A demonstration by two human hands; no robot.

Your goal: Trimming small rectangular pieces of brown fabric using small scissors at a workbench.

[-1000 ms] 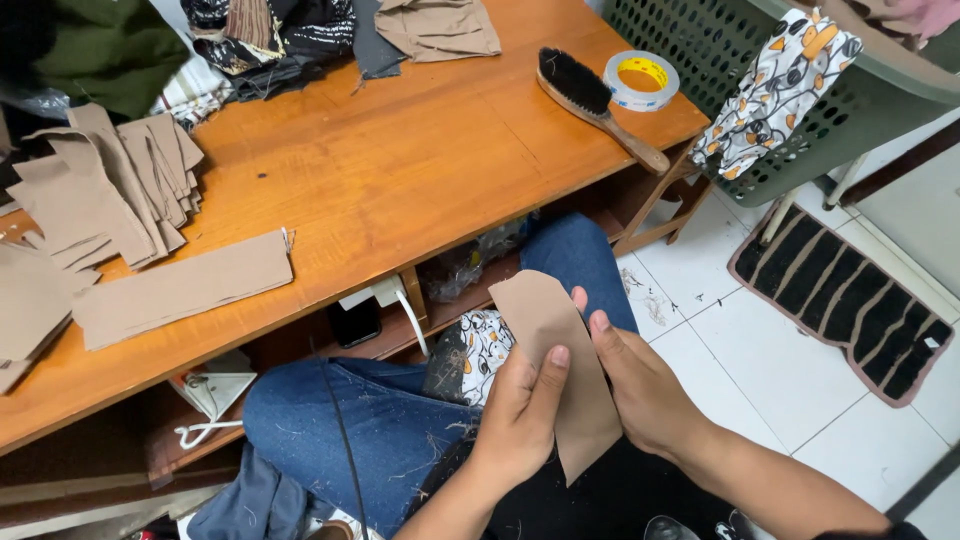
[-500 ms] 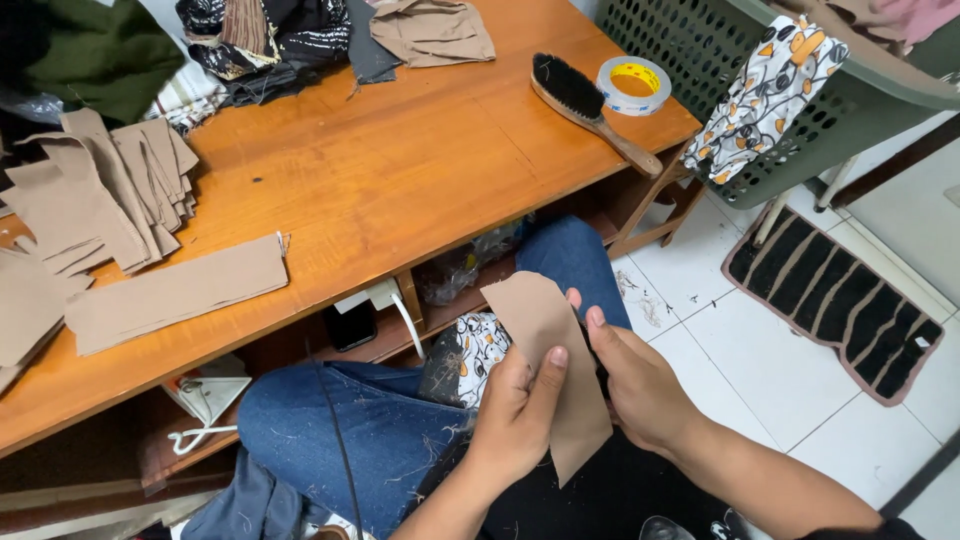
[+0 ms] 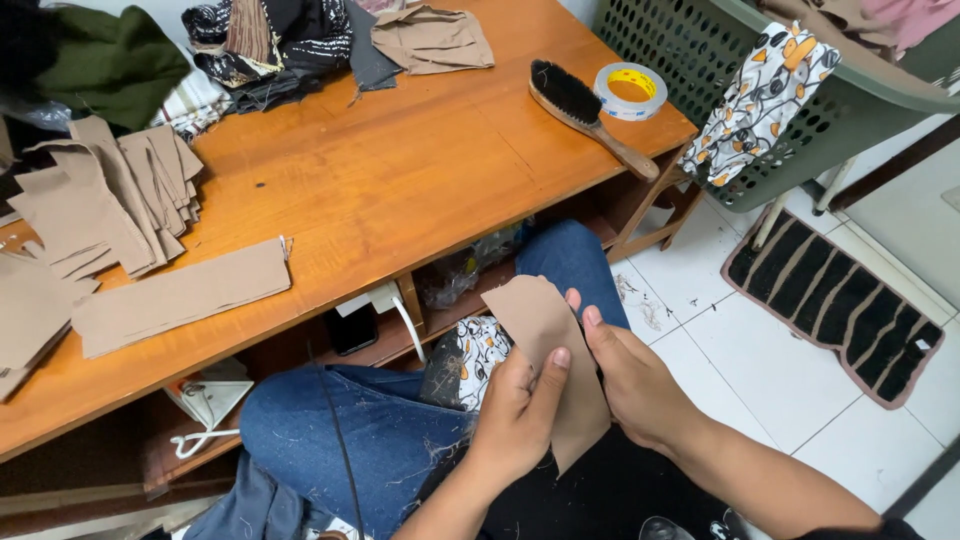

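Head view, landmark: low orange wooden table (image 3: 400, 180); every place below is taken from it.
Left hand (image 3: 520, 415): in front of the table's near edge, over the lap; fingers curled, thumb (image 3: 555, 365) pressed on the face of a tan fabric piece.
Right hand (image 3: 635, 385): just beside the left, further from the table; fingers lie along the piece's right edge, pinching it from that side.
Tan fabric piece (image 3: 545, 345): long cut panel, upper corner pointing back toward the table's open shelf, lower end running down over dark cloth on the lap; gripped by both hands, clear of the table.
Step in hand, judged: the panel is being held and smoothed or checked between the two hands, off the work surface.
Next move, judged: calls for a firm two-sided hold so the limp panel stays flat, without creasing at the thumbs.
Flat tan strip (image 3: 180, 300): on the table near its front edge, left part.
Stack of cut tan pieces (image 3: 110, 195): on the table's left end, fanned.
Wooden-handled brush (image 3: 590, 115): on the table's right end.
Roll of tape (image 3: 630, 90): touching or just beside the brush, at the far right corner.
Green laundry basket (image 3: 700, 50): off the table's right end, a patterned cloth (image 3: 765, 100) draped over its rim.
Striped mat (image 3: 835, 300): on the tiled floor, right of the table.
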